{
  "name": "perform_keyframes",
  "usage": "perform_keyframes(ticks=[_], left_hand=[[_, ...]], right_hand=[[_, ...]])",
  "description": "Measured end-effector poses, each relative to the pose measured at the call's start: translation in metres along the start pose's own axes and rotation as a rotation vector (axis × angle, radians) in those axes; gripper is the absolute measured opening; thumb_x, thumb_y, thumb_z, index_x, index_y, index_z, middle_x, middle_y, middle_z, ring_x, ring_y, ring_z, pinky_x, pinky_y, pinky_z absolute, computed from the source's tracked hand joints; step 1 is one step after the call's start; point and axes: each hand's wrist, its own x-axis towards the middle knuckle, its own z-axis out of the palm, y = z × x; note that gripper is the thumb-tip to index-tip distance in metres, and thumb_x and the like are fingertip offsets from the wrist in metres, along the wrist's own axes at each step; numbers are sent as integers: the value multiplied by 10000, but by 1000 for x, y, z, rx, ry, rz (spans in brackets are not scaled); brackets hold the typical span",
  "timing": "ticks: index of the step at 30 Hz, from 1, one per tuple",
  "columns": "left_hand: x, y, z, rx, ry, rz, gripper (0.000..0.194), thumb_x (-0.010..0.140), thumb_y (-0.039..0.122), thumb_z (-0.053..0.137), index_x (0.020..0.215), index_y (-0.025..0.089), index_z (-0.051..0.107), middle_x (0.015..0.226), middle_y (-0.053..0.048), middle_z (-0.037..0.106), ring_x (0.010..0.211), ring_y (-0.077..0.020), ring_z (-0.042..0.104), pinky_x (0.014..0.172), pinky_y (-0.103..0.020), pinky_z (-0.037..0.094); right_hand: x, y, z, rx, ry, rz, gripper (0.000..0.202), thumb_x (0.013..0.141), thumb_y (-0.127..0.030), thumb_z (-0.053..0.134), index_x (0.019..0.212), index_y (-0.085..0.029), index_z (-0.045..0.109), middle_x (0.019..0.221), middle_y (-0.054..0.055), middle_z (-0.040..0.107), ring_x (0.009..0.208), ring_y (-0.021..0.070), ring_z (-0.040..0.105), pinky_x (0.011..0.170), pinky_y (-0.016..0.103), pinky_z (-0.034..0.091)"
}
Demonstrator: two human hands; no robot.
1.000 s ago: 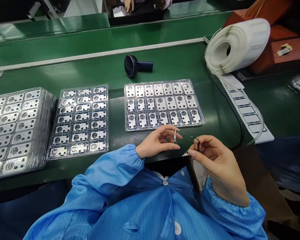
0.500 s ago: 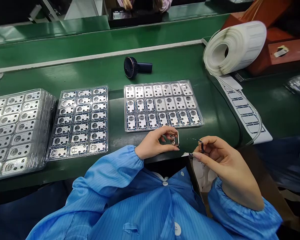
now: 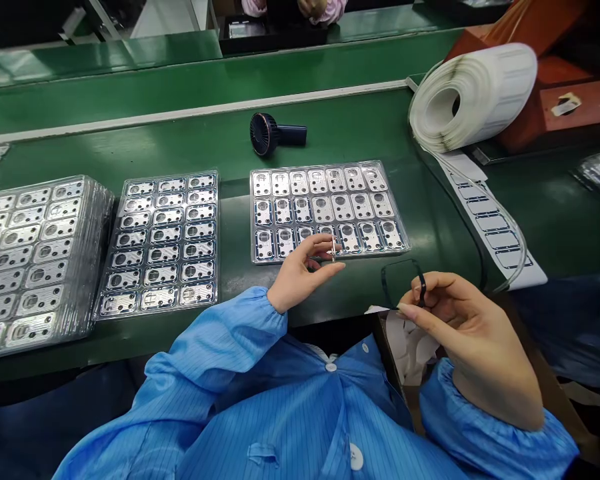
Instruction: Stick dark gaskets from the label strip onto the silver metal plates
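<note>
My left hand (image 3: 300,275) pinches a small silver metal plate (image 3: 333,251), turned almost edge-on, over the near edge of a clear plastic tray (image 3: 405,245). That tray holds rows of similar silver plates, some with dark blue borders. To the right, my right hand (image 3: 463,330) grips a thin dark adhesive frame (image 3: 423,283) between thumb and fingers. The frame's loop stands out to the left of the fingertips, apart from the metal plate. Below the right hand, a box holds white paper scraps (image 3: 405,343).
Left of the middle tray lie another filled tray (image 3: 217,243) and a tall stack of trays (image 3: 99,247). A small dark fan (image 3: 263,135) rests behind. At right, a label roll (image 3: 500,93) feeds a strip of frame stickers (image 3: 500,233) beside an orange machine (image 3: 585,120). A co-worker's hand (image 3: 313,7) shows opposite.
My left hand has moved left and up with the metal plate, which has turned edge-on. My right hand has shifted slightly right and down, and the frame's loop now shows more fully.
</note>
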Motion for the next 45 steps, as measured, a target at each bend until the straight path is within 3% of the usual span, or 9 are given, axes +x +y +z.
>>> perform_keyframes(ticks=[4,8,15,21,29,38,42,45], left_hand=[[1,0,0,-258,-87,-190,519,888,458,588,1309,166,506,1178,-150,681,949,-195,660,645,-250,497],[-1,0,3,-345,-144,-366,511,881,524,570,1240,165,516,1067,-145,707,779,-174,675,489,-213,441],[-5,1,6,-264,-113,-241,603,729,375,791,1180,195,434,982,-62,669,762,-111,596,572,-202,404],[-5,2,9,-292,-145,-202,626,683,372,821,1114,194,404,878,-3,615,781,-113,581,756,-268,420],[-7,4,11,-201,-150,-173,540,706,415,787,1044,202,424,802,29,554,723,-109,539,728,-268,413],[-8,3,10,-168,-166,-160,476,750,380,761,1043,200,431,811,22,574,700,-94,540,677,-234,427],[-6,0,10,-200,-127,-243,368,866,471,612,1051,186,471,945,-37,615,667,-83,574,573,-211,415],[-5,-2,11,-307,-71,-325,308,911,442,539,1065,177,509,964,-45,605,707,-99,627,560,-201,424]], right_hand=[[5,6,7,26,31,-13,309,757,-395,807,966,-242,638,808,25,685,757,188,668,677,275,579],[10,18,22,49,89,-69,244,817,-415,752,956,-254,632,846,22,681,820,202,695,759,308,582],[13,37,36,49,93,-97,212,893,-424,670,999,-248,623,909,41,713,883,228,702,814,363,584],[18,47,38,164,68,-93,219,892,-410,678,1030,-250,624,924,32,719,908,226,702,849,388,600],[15,42,44,88,99,-81,225,865,-427,699,974,-236,651,855,31,718,750,210,705,733,374,622],[15,42,42,-299,284,-356,99,880,-324,686,895,-226,688,842,31,677,754,197,646,667,331,543],[17,40,43,-416,330,-482,83,903,-310,648,876,-238,678,835,43,671,727,204,627,633,344,529],[17,41,43,-468,379,-524,64,904,-305,641,879,-253,668,840,54,671,760,224,633,650,366,533]])
